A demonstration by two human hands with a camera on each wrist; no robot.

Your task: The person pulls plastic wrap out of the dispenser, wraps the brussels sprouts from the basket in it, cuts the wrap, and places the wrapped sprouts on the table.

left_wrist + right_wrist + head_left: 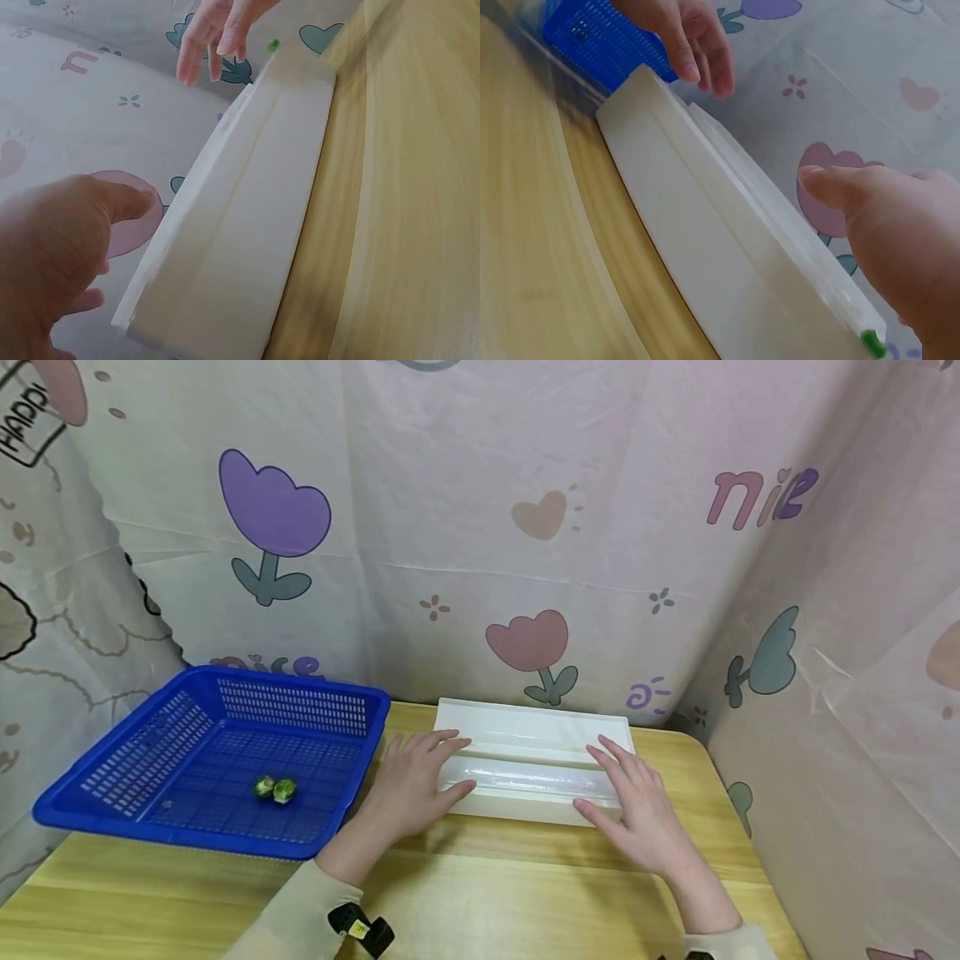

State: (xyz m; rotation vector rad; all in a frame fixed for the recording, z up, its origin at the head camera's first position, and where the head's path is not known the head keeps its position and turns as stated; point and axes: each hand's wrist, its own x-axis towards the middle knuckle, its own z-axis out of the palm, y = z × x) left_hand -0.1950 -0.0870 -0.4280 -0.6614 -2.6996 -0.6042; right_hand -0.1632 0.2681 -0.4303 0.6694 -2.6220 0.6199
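A long white box (536, 808) lies across the table, its white lid (532, 727) tipped back behind it. Clear, shiny plastic film (536, 777) shows along the inside; it looks like a cling film dispenser. A small green piece (873, 343) sits at the box's right end. My left hand (411, 783) is over the left end, fingers spread and loosely bent. Over the right end is my right hand (641, 810), fingers spread likewise. In the wrist views both thumbs appear apart from the box, and neither hand grips anything.
To the left stands a blue plastic basket (217, 835) with two small green-and-white Brussels sprouts (284, 791) in it. The wooden table (517, 893) meets a patterned cloth (427, 527) at the back and right side.
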